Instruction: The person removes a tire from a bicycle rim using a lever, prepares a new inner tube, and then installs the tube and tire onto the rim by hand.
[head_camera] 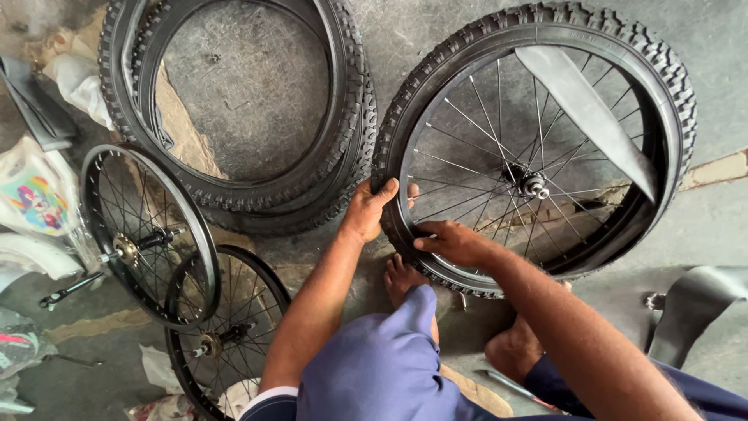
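While bracing the knobby tyre (405, 101) with left hand (366, 212) clamped, right hand (452, 242) fingers closed on its bead at the rim (409, 168).

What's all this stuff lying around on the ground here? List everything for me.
Wheel with tyre: one, black, right, held at its lower left edge.
Inner tube: one, black, limp across that wheel.
Loose tyres: two, black, stacked top centre.
Bare spoked wheels: two, black rims, lower left.
Plastic bags: several, white, left edge.
Rubber strip: one, black, lower right.
Floor: grey concrete.
Feet: two, bare, below the wheel.
Left hand: gripping the tyre.
Right hand: at the rim.
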